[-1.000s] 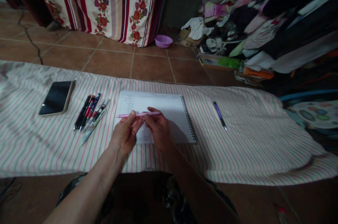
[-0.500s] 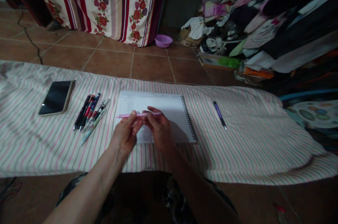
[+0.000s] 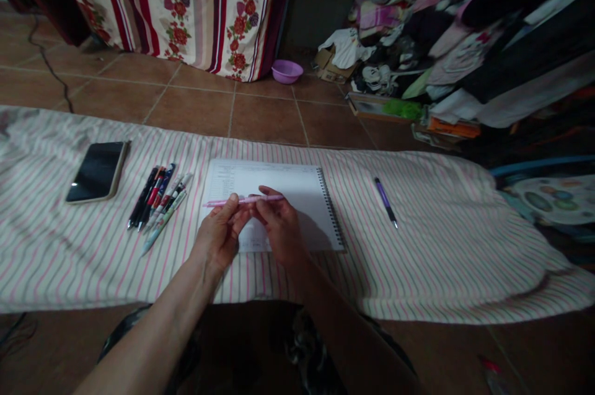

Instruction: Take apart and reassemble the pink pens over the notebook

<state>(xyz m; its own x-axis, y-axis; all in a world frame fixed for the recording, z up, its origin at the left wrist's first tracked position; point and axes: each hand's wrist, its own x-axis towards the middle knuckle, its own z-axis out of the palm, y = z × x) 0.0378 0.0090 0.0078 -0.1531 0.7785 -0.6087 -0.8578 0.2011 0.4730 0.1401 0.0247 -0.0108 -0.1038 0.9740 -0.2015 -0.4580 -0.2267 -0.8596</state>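
Observation:
A pink pen point(image 3: 246, 200) lies level across the fingers of both my hands, above a spiral notebook point(image 3: 297, 175). My left hand point(image 3: 222, 230) pinches it near its left part, thumb on top. Toward the other end, my right hand point(image 3: 279, 221) grips it between thumb and fingers. The notebook is open to a mostly white page with faint print and some writing at its lower edge, partly covered by my hands. To the right of the notebook rests a purple and black pen point(image 3: 385, 201). Several pens point(image 3: 158, 199) lie bunched together on the left.
A striped cloth point(image 3: 432, 246) covers the low table. At its left lies a dark-screened phone point(image 3: 96, 170). Beyond, on the tiled floor, are a purple basin point(image 3: 287, 72), a floral curtain point(image 3: 204, 10) and heaped clothes point(image 3: 446, 29). A blue-rimmed chair point(image 3: 553, 196) stands at the right.
Almost nothing differs. Both hands keep hold of the pink pen over the notebook, and the whole view has shifted very slightly.

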